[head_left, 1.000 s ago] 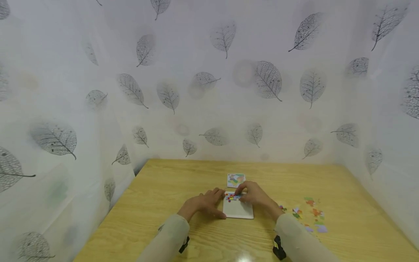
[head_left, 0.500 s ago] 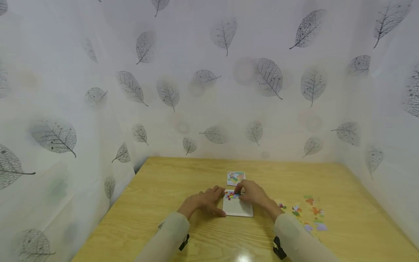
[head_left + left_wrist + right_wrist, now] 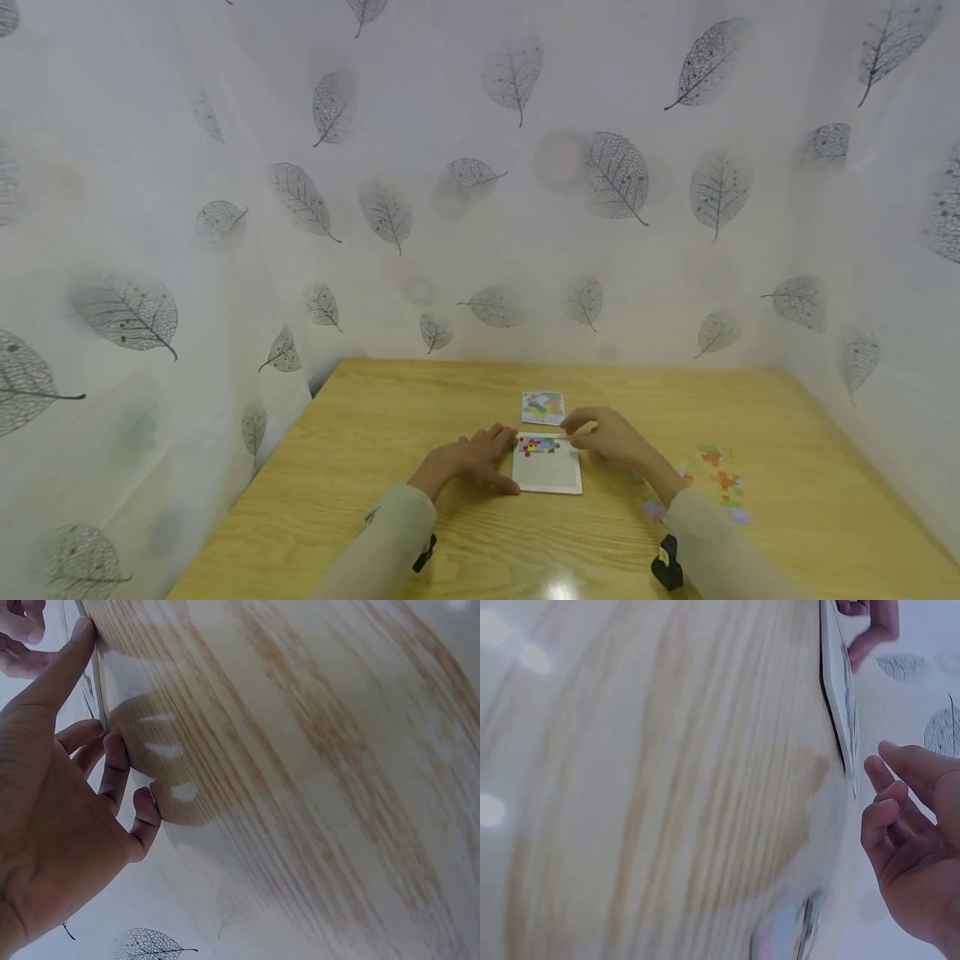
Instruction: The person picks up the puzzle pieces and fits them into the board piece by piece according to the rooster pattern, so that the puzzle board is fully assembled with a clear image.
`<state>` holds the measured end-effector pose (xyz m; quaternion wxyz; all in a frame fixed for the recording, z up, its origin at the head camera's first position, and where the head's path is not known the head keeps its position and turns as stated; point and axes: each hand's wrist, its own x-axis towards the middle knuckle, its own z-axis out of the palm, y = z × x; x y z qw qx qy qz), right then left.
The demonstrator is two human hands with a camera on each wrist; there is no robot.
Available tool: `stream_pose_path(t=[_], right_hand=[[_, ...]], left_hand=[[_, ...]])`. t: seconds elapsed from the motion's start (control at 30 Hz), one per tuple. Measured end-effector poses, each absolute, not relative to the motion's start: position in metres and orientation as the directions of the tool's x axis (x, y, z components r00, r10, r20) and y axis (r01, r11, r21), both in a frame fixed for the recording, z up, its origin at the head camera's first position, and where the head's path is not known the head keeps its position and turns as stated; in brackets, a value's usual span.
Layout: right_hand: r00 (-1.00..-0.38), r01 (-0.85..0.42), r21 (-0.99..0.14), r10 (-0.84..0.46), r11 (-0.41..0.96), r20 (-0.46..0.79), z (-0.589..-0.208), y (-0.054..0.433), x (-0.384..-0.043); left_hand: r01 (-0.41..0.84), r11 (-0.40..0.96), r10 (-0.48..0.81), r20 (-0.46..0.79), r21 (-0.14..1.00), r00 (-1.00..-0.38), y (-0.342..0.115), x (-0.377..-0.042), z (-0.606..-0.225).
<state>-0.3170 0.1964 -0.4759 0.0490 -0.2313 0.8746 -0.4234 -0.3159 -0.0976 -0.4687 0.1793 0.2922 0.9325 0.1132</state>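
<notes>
A white puzzle tray (image 3: 547,473) lies on the table in front of the person, with a few joined jigsaw pieces (image 3: 538,446) along the upper left of its inside. The left hand (image 3: 468,462) rests at the tray's left edge; in the left wrist view its thumb and fingertips (image 3: 82,628) touch that side. Just off the tray's upper right corner hovers the right hand (image 3: 611,435), its fingers loosely bent. In the right wrist view the right hand (image 3: 922,840) holds nothing and is apart from the tray (image 3: 838,697).
Behind the tray lies a square picture card (image 3: 542,407). Loose jigsaw pieces (image 3: 726,481) are scattered on the table's right side, some hidden by the right forearm. A blurred, colourful flat thing (image 3: 784,934) shows low in the right wrist view. Leaf-patterned sheeting (image 3: 495,308) surrounds the wooden table.
The right hand, earlier with its fingertips on the pieces in the tray, has lifted off and moved right past the tray's corner, uncovering the joined pieces. The left hand stays put.
</notes>
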Motion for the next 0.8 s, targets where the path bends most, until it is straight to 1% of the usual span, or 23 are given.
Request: stream_pose_path(t=[0.07, 0.23, 0.4, 0.6, 0.8], right_hand=[[-0.89, -0.351, -0.782, -0.444, 0.515, 0.107, -0.476, 0.208, -0.317], [-0.904, -0.258, -0.861, -0.424, 0.439, 0.055, -0.474, 0.232, -0.314], [-0.907, -0.215, -0.893, -0.419, 0.396, 0.032, -0.478, 0.253, -0.312], [-0.899, -0.232, -0.877, -0.437, 0.42, 0.029, -0.479, 0.28, -0.31], [-0.914, -0.275, -0.815, -0.402, 0.51, 0.056, -0.478, 0.309, -0.306]], left_hand=[[0.506, 0.804, 0.586, -0.269, 0.312, -0.765, -0.098, -0.316, -0.469], [0.502, 0.808, 0.58, -0.269, 0.307, -0.769, -0.098, -0.316, -0.47], [0.502, 0.805, 0.583, -0.263, 0.316, -0.769, -0.098, -0.319, -0.474], [0.5, 0.803, 0.583, -0.254, 0.324, -0.772, -0.098, -0.325, -0.483], [0.502, 0.802, 0.585, -0.255, 0.323, -0.77, -0.099, -0.324, -0.482]])
